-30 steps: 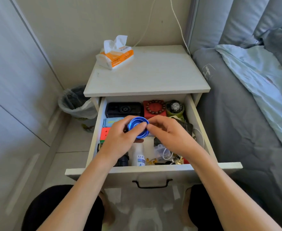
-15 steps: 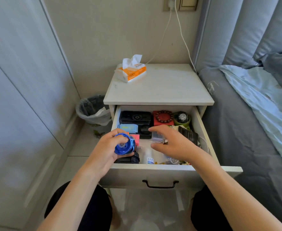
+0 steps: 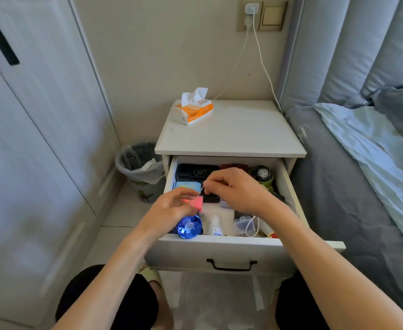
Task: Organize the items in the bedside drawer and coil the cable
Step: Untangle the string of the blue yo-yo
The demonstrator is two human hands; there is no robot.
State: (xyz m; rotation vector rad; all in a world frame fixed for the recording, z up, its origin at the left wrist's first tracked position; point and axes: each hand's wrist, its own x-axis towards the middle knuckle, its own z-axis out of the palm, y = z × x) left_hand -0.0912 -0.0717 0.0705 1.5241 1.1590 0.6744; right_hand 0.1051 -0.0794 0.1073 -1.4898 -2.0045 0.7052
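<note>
Drawer [image 3: 221, 241] items are what we are sorting, and the blue round case [image 3: 189, 226] now sits in the near-left corner, just under our left hand [image 3: 169, 211]. That hand hovers over the left side, fingers loosely curled beside a small red box [image 3: 196, 202]; we cannot tell whether they actually pinch it. Our right hand [image 3: 237, 190] is farther in, at the middle, thumb and forefinger pinched together on what looks like a thin white strand, too fine to name for certain. We judge the cable to be coiled is the white cable [image 3: 252, 226] lying beside a clear plastic box [image 3: 242, 224] at the near right, its loop running near to far. It lies nearer than the right hand and a little to its right, so that hand is closer.
</note>
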